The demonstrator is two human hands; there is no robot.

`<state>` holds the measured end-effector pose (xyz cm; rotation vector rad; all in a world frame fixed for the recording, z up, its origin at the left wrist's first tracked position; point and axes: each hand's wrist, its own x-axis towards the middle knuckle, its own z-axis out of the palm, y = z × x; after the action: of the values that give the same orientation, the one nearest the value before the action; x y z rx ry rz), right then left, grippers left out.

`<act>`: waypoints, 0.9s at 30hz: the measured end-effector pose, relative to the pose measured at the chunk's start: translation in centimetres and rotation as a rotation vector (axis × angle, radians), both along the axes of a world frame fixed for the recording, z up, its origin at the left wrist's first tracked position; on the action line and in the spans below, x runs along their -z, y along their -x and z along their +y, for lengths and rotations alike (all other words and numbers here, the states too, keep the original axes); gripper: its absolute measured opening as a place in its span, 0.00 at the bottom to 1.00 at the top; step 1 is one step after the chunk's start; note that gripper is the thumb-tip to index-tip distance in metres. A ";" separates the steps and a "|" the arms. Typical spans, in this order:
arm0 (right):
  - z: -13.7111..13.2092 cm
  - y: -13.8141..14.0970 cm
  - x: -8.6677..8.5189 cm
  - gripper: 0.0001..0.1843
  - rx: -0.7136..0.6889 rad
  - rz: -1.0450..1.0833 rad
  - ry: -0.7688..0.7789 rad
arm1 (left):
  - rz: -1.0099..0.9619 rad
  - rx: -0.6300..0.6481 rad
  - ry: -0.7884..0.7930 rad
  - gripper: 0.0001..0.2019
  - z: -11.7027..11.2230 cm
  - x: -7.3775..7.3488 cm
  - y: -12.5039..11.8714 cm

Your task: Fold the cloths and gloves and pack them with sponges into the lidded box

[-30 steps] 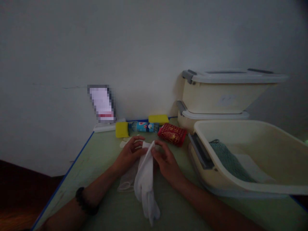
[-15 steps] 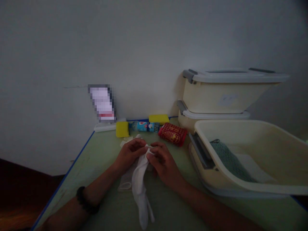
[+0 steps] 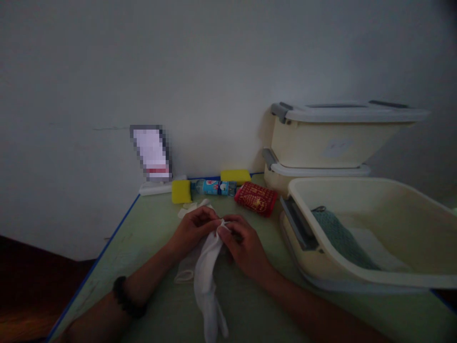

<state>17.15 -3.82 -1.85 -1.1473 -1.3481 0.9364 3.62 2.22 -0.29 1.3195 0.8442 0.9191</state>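
Left hand point(image 3: 193, 229) and right hand point(image 3: 240, 240), now closer together than 1 second earlier, pinch the white glove's point(image 3: 208, 276) cuff; its hanging fingers have narrowed above the table point(image 3: 150, 228).

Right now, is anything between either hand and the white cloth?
Nothing visible. The left hand and right hand both pinch the top of the white cloth directly, above the green table.

White cloth point(image 3: 209, 267) between hands. Beyond the left hand point(image 3: 193, 228): yellow sponges point(image 3: 181, 191), blue-labelled bottle point(image 3: 214, 187), red patterned pouch point(image 3: 256, 198). Tabletop point(image 3: 150, 238) pale green, blue-edged. Right: cream tub point(image 3: 374, 228), teal cloth point(image 3: 339, 238).
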 end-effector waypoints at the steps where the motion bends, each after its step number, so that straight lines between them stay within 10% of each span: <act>1: 0.0 0.0 0.0 0.11 0.000 0.003 0.014 | -0.005 0.007 -0.004 0.08 0.0 0.1 0.1; 18: 0.8 -0.9 -0.5 0.10 0.347 0.220 0.120 | 0.262 0.383 -0.314 0.06 -1.4 -1.0 0.1; 27: 0.7 -0.9 -0.3 0.23 0.532 0.245 0.177 | 0.321 0.266 -0.348 0.15 -1.9 -0.5 0.4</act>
<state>18.10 -3.10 -1.58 -1.3852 -0.7170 0.7784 3.20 0.36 0.19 1.8686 0.7461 0.6701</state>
